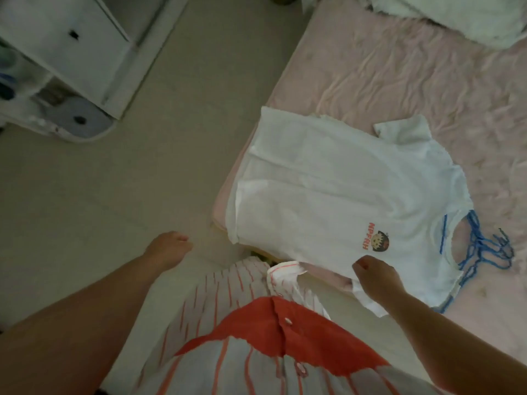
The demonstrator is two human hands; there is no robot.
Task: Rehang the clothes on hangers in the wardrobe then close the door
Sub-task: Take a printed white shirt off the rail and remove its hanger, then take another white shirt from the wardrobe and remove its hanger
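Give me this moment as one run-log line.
stage: picking up shirt | right hand: grips white T-shirt sleeve on pink bed | left hand: free, open | blue hanger: under collar

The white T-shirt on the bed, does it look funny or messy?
A bit. The white T-shirt lies spread on the pink bed with its hem hanging over the edge, and a blue hanger pokes crookedly out of its neck. The right hand pinches one sleeve.
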